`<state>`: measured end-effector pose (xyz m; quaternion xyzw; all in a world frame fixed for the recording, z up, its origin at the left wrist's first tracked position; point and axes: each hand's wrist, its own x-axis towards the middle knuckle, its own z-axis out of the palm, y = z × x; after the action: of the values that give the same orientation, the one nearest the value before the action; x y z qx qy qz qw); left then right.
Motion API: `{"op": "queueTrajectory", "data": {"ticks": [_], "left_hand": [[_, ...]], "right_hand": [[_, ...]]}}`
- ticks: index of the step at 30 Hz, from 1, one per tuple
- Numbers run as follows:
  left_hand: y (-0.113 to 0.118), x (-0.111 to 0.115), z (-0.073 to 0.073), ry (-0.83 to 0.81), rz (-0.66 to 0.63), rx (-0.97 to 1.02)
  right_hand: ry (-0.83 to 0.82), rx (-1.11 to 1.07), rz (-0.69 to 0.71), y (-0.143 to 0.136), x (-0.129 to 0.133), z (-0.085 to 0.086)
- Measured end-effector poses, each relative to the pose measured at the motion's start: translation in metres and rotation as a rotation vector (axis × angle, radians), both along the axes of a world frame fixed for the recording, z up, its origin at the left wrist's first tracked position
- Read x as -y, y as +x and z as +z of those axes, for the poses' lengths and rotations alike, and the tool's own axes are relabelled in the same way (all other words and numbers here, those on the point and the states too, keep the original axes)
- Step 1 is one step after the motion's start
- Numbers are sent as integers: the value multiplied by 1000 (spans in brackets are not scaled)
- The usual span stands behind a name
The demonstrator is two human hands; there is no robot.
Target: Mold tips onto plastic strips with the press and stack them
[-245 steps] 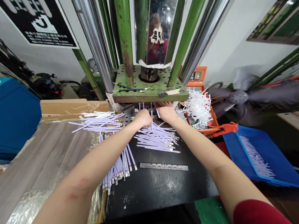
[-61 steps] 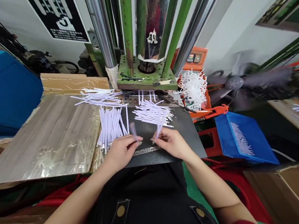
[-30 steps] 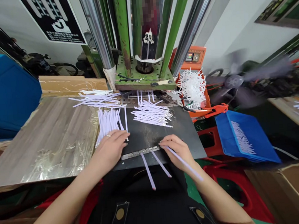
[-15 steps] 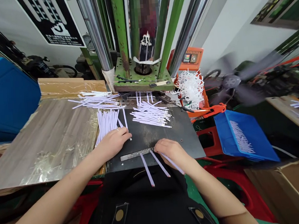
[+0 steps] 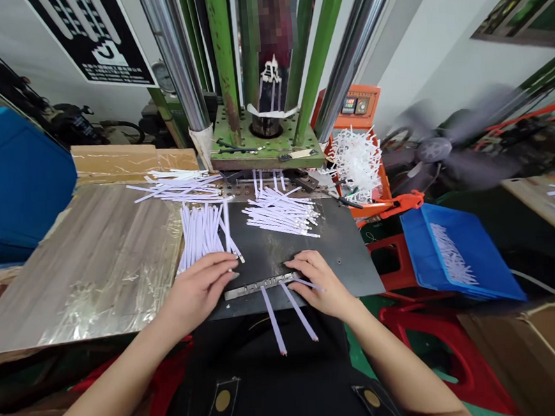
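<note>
A narrow slotted metal bar (image 5: 248, 290) lies near the dark plate's front edge. Two lavender strips (image 5: 273, 320) run from its slots towards me, their ends over the apron. My right hand (image 5: 319, 281) closes round the bar's right end, fingers behind and thumb in front; a third strip (image 5: 307, 284) passes between them, its far part hidden by the hand. Left of the bar, my left hand (image 5: 202, 287) has its fingertips on the lower end of a single upright lavender strip (image 5: 227, 225). Just behind that hand is a pile of loose strips (image 5: 200, 230).
Another strip pile (image 5: 282, 213) lies on the dark metal plate (image 5: 352, 247) before a green press (image 5: 263, 151). More strips (image 5: 174, 185) lie at back left. An orange container (image 5: 381, 180) holds white scraps. A spinning fan (image 5: 435, 149) and blue bin (image 5: 487, 255) stand right.
My left hand has drawn back slightly towards me and turned, and the single strip has shifted left with it. My right hand has turned, its thumb now in front of the bar.
</note>
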<state>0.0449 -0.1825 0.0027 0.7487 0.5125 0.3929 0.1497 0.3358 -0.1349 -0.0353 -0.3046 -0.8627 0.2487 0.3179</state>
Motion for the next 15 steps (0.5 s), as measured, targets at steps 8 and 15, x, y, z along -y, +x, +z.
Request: {"op": "queueTrajectory", "data": {"ticks": [8,15], "left_hand": [[-1,1,-9,-370,207,719],[24,21,-15,-249,-22,155]], "right_hand": [[51,25,12,-3,-2,-3],[65,13,9,-2,-2,-6]]}}
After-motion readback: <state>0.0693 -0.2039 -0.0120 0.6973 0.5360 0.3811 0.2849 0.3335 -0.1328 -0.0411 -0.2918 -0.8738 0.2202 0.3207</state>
